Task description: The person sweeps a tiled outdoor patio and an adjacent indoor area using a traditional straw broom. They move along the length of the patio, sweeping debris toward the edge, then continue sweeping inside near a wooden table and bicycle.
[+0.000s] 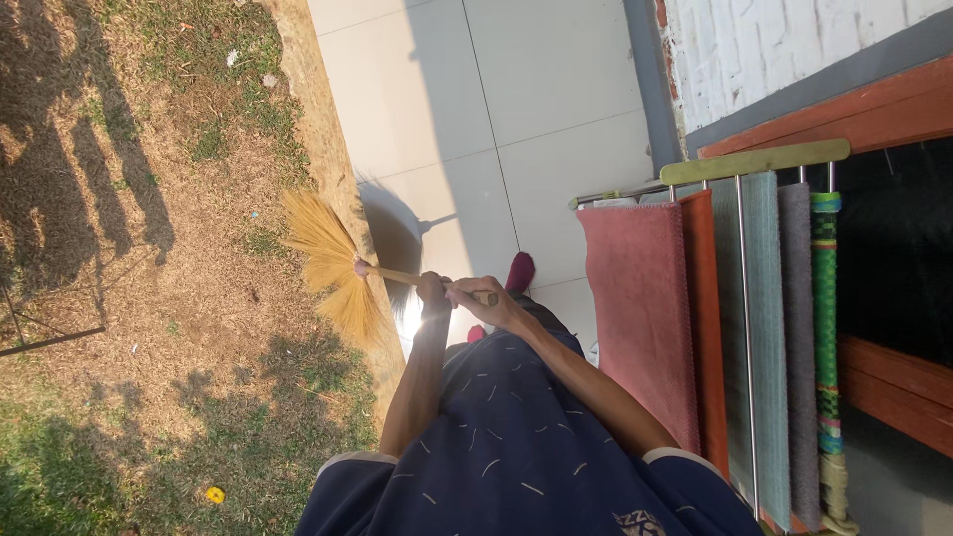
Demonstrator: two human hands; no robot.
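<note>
- Both hands grip the broom (342, 266) handle: left hand (433, 293) lower for push, right hand (488, 301) higher for steering, fingers wrapped tight.
- Its bristles fan over the grass (149, 298) edge beside the tiled floor (516, 109).
- Cloths hang on a rack (754, 164), out of reach.

one head-worn view, turned sideways, looks steeply down the person's front from close above. the grass broom (333, 268) sits mid-frame; pale floor tiles (516, 109) lie beyond it, dry lawn (149, 298) left, a cloth-hung rack (745, 328) right.
</note>
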